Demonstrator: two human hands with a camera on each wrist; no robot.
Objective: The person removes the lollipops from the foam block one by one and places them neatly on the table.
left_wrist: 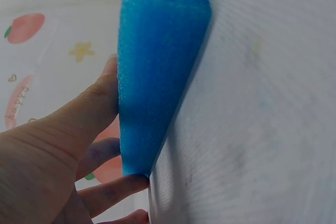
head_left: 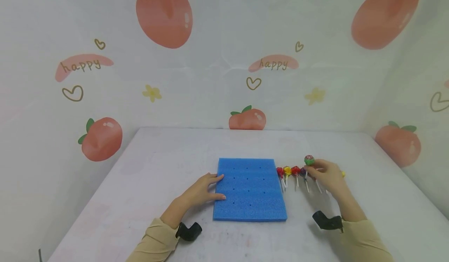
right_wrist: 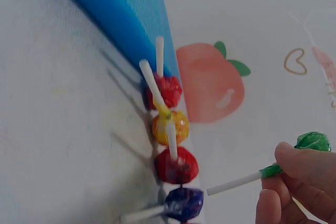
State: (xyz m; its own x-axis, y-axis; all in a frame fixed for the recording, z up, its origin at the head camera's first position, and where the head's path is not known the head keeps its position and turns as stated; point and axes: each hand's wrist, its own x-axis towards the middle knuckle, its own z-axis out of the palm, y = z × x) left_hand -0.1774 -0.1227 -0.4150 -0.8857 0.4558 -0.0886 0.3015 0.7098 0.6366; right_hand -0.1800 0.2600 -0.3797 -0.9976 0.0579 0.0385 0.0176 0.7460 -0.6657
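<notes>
A blue foam board (head_left: 242, 211) with rows of small holes lies flat on the table. My left hand (head_left: 200, 192) rests on its left edge, thumb and forefinger spread over the top. In the left wrist view other fingers touch the foam's side (left_wrist: 157, 77). My right hand (head_left: 327, 176) pinches a green-wrapped lollipop (head_left: 309, 160) by its stick just below the candy, raised off the table. The right wrist view shows its white stick pointing left, away from the fingers. Below lies a row of lollipops, among them a yellow one (right_wrist: 176, 128) and a purple one (right_wrist: 185, 204).
The lollipop row runs right from the board's upper right corner, partly hidden behind my right hand. A white cloth covers the table (head_left: 168, 153). Behind it hangs a backdrop (head_left: 210, 78) printed with peaches. Black wrist mounts (head_left: 188, 232) sit at both cuffs.
</notes>
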